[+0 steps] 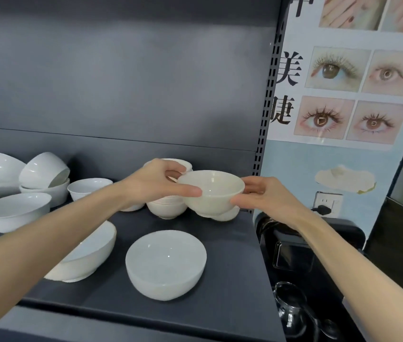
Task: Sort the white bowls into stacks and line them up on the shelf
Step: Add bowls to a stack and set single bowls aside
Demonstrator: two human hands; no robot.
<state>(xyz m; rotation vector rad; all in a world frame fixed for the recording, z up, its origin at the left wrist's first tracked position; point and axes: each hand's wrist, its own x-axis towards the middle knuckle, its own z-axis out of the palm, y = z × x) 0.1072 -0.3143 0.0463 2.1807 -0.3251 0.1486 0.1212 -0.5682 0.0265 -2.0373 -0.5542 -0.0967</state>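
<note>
While empty, bowl (211, 191) hangs between left hand (151, 186) and right hand (267, 196).

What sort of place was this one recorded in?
Likely a small shop or beauty salon: a dark retail-style shelf with a slotted upright, loose white bowls on it, and an eyelash poster beside it.

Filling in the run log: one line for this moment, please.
left hand: holds cream bowl | right hand: holds same bowl | position: over another bowl | shelf: loose bowls remain
</note>
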